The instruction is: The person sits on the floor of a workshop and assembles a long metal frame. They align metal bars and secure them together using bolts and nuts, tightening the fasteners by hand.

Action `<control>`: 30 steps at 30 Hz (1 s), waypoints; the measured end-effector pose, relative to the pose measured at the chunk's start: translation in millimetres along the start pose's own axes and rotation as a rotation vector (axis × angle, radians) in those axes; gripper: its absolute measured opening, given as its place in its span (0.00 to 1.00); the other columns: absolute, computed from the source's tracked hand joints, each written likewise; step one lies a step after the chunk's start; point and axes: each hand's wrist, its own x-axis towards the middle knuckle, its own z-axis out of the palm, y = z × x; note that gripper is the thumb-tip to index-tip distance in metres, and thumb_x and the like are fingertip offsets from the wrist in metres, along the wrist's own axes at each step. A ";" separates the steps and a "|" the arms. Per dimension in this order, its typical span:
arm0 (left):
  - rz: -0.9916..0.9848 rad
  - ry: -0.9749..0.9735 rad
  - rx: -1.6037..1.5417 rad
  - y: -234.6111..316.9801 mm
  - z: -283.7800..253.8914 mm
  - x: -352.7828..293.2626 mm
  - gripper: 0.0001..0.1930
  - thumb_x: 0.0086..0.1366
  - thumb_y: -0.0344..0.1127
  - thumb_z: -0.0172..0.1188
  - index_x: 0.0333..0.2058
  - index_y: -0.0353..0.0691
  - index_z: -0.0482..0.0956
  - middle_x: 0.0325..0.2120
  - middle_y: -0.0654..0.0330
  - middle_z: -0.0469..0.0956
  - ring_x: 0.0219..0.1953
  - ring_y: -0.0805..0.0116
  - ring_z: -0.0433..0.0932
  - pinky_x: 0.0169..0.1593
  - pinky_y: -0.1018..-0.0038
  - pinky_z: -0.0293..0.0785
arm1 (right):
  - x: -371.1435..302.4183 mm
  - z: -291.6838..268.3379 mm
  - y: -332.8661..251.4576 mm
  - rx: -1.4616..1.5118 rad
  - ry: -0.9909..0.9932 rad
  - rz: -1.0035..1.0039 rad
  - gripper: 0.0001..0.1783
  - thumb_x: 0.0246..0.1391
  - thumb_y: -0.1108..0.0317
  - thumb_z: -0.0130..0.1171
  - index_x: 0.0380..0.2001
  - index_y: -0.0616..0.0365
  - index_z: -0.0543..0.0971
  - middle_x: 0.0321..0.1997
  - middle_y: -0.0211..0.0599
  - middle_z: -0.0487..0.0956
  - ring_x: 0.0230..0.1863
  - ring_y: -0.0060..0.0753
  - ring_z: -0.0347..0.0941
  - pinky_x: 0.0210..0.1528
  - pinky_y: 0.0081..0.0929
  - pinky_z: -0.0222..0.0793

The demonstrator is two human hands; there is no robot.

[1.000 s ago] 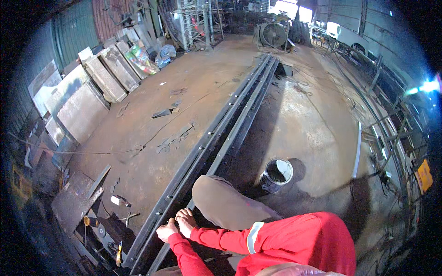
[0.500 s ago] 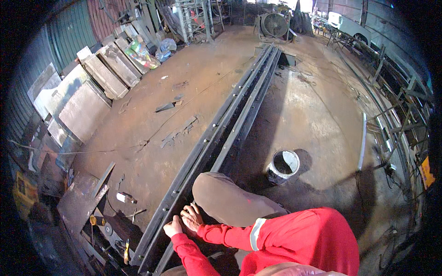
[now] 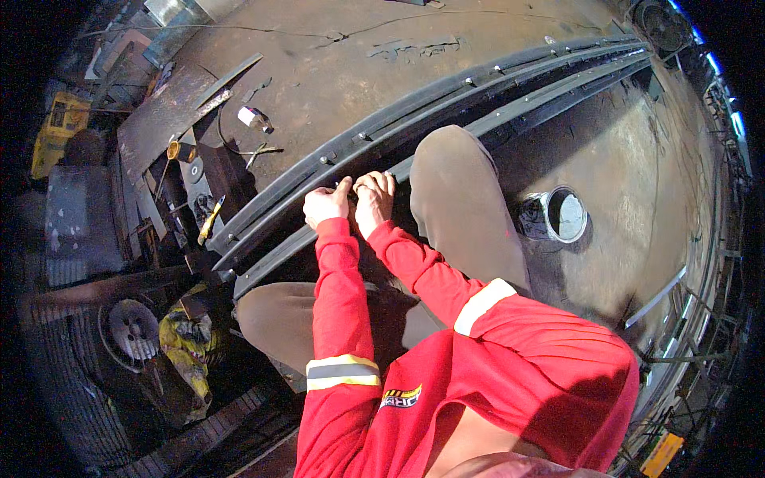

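One broad rust-brown workshop floor (image 3: 311, 80), crossed on a long diagonal by dark parallel metal rails (image 3: 398, 119), running from just past the bent left leg up to the far right. Leaning in close on the near side, a person in a red long-sleeved work top (image 3: 510, 358) with pale reflective bands and grey-brown trousers (image 3: 462, 199), with the right knee in front of part of the nearer rail. Right of that knee, a round open-topped bucket (image 3: 538, 213) with a white rim and dark-smeared wall. Side by side at the gap between the rails, a bare left hand (image 3: 326, 205), thumb drawn up to curled fingers, and a bare right hand (image 3: 373, 205), fingers bent and close together. Cannot tell how fully closed, or if gripping anything small. Beyond the rails at left, a yellow-handled tool (image 3: 211, 219) and a small white container (image 3: 249, 116). Smallest, pale round bolt heads (image 3: 323, 160) spaced along the farther rail.
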 end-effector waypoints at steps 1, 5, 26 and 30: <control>0.063 -0.048 -0.023 -6.0 -2.4 -0.5 0.25 0.42 0.56 0.63 0.24 0.36 0.81 0.24 0.48 0.78 0.30 0.57 0.78 0.39 0.68 0.72 | -1.5 1.1 0.8 -0.021 0.048 -0.022 0.06 0.43 0.69 0.48 0.20 0.58 0.74 0.32 0.32 0.73 0.45 0.37 0.64 0.59 0.44 0.48; 0.124 -0.190 0.085 -18.3 -3.6 3.2 0.23 0.56 0.57 0.43 0.35 0.47 0.79 0.34 0.48 0.76 0.40 0.48 0.74 0.47 0.62 0.67 | -6.1 8.8 4.9 -0.065 0.089 -0.072 0.05 0.41 0.68 0.50 0.20 0.54 0.75 0.33 0.27 0.74 0.46 0.35 0.64 0.57 0.45 0.48; -0.174 0.024 -0.070 14.8 3.5 -2.0 0.16 0.34 0.47 0.69 0.16 0.39 0.80 0.17 0.53 0.78 0.24 0.61 0.78 0.34 0.69 0.73 | -0.1 4.4 15.5 -0.009 0.051 -0.081 0.06 0.38 0.69 0.51 0.19 0.58 0.76 0.34 0.30 0.76 0.48 0.36 0.63 0.56 0.43 0.49; -0.193 0.059 -0.045 8.0 1.5 -4.0 0.17 0.34 0.48 0.68 0.15 0.39 0.79 0.18 0.52 0.78 0.24 0.60 0.78 0.34 0.68 0.73 | -5.5 9.0 12.5 -0.061 0.012 -0.080 0.06 0.38 0.69 0.52 0.19 0.57 0.77 0.34 0.30 0.76 0.48 0.37 0.63 0.56 0.43 0.49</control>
